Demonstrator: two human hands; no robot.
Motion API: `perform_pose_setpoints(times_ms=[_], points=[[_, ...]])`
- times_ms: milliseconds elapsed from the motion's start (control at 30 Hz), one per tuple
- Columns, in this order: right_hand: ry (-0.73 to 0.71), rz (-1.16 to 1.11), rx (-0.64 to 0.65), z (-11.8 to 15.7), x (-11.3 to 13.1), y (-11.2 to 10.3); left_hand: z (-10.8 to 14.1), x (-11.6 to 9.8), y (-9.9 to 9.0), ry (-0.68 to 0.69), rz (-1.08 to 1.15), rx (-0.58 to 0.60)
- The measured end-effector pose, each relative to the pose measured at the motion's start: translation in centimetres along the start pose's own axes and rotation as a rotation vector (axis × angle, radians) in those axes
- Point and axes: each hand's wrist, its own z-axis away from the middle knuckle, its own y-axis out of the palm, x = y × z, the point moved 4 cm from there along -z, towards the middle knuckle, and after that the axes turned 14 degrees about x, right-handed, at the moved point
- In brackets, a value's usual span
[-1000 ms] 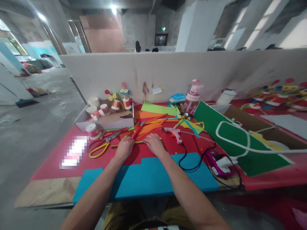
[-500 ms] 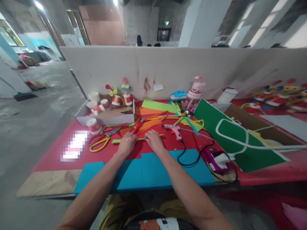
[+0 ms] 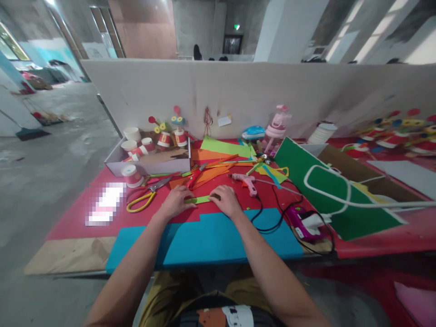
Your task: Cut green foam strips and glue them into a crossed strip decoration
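Note:
A narrow light green strip [image 3: 199, 200] lies across the red table cover between my two hands. At its left end my left hand [image 3: 175, 202] is closed on it, fingertips pressed on the strip. The right end is pinched by my right hand [image 3: 225, 199], thumb against fingers. Left of my left hand are scissors with yellow handles [image 3: 141, 202]. Just beyond the hands lie orange paper pieces [image 3: 209, 177] and a red-handled tool [image 3: 195, 177]. A pink glue gun [image 3: 248, 184] rests right of my right hand.
Blue sheets [image 3: 221, 240] cover the near edge. A white box [image 3: 153, 167] with cups stands back left, a paper cup [image 3: 132, 176] before it. A purple power block [image 3: 304, 225] with cables and a green board [image 3: 327, 195] are at the right.
My hands have moved apart along the strip, and more of its middle now shows flat between them. The long part left of my left hand no longer shows.

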Motion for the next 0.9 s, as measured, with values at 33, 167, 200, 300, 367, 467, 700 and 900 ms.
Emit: perform_pose_setpoints(times_ms=[33, 167, 200, 300, 367, 467, 700, 900], points=[[-0.022, -0.005, 0.003, -0.1, 0.2, 0.1, 0.0, -0.1, 0.0, 0.003, -0.009, 0.005], [-0.090, -0.010, 0.036, -0.2, 1.2, 0.6, -0.1, -0.4, 0.2, 0.014, -0.014, 0.000], [-0.097, -0.007, 0.044, -0.2, 1.4, 0.7, -0.1, -0.5, 0.2, 0.018, -0.012, -0.003], [-0.112, 0.000, 0.067, -0.3, 1.6, 0.9, -0.1, -0.3, 0.3, 0.029, -0.017, -0.007], [-0.112, 0.002, 0.072, -0.3, 1.6, 0.9, -0.2, 0.0, 0.4, 0.033, -0.021, -0.008], [-0.113, 0.007, 0.063, -0.4, 1.6, 0.7, -0.2, 0.2, 0.5, 0.045, -0.022, -0.014], [-0.127, 0.069, 0.078, -0.5, 2.0, 0.7, -0.3, 0.3, 0.5, 0.048, -0.036, -0.016], [-0.094, 0.073, 0.065, -0.4, 2.0, 0.5, -0.2, 0.0, 0.3, 0.049, -0.012, -0.017]])
